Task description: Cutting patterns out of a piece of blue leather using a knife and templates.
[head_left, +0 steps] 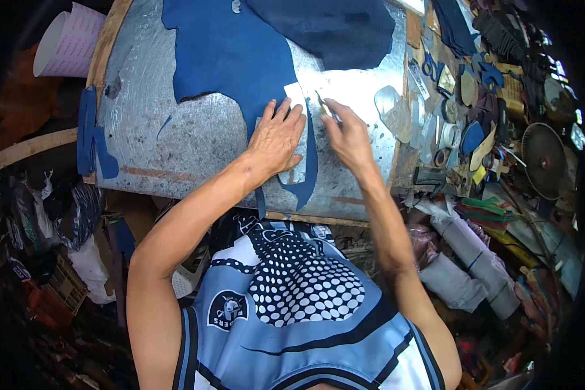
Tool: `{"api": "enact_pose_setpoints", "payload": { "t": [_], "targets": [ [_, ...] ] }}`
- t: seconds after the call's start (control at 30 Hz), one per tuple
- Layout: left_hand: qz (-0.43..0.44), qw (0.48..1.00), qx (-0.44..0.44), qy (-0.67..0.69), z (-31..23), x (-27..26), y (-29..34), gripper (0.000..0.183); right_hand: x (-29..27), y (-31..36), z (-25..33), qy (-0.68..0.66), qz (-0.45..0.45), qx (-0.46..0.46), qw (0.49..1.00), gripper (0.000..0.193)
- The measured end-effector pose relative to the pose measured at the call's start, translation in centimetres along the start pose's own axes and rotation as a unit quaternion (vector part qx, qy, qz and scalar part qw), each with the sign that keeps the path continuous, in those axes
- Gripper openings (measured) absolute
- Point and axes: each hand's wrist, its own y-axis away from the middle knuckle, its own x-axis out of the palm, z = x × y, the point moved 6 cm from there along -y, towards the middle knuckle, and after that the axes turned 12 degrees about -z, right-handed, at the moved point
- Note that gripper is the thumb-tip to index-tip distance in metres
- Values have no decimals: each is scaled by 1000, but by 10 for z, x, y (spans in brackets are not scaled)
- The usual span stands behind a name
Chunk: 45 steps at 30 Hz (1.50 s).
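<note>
My left hand (274, 140) lies flat with its fingers spread. It presses on a pale, narrow flat piece (294, 94), perhaps a template, most of which the hand hides. Beneath is a large sheet of blue leather-like material (231, 62), running down from the table's far side. To the right of that hand, a narrow strip of the same blue material (312, 146) curves toward the near edge. My right hand (349, 135) is closed around a slim knife-like tool (320, 102), its tip pointing up and left, close to the strip. The fingers cover its handle.
A darker sheet (331, 29) lies at the back of the metal-topped table (208, 140). On the right are blue-handled scissors (429, 66), tape rolls (450, 135), a rounded pale piece (394, 114) and a fan (543, 160). Blue scraps (101, 146) hang over the left edge.
</note>
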Motion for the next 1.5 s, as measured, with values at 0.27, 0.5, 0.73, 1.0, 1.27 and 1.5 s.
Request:
{"api": "enact_pose_setpoints", "payload": {
  "t": [0.27, 0.5, 0.73, 1.0, 1.27, 1.5],
  "targets": [
    [45, 996, -54, -56, 15, -6, -13, 110, 40, -26, 7, 45, -19, -44, 998, 29],
    [45, 996, -53, -50, 14, -5, -15, 111, 41, -23, 2, 35, -19, -70, 997, 29],
    [45, 995, -40, -85, 14, -5, -14, 111, 41, -27, 13, 92, 2, -53, 994, 30],
    [56, 995, -38, -73, 12, -6, -17, 112, 34, -17, 10, 80, 35, -20, 996, 31],
    [34, 997, -18, -68, 13, -5, -17, 110, 26, 18, 13, 43, -9, 40, 998, 31],
    [35, 997, 3, -68, 9, -1, -20, 108, 17, 62, 21, 72, -27, 108, 991, 30]
  ]
}}
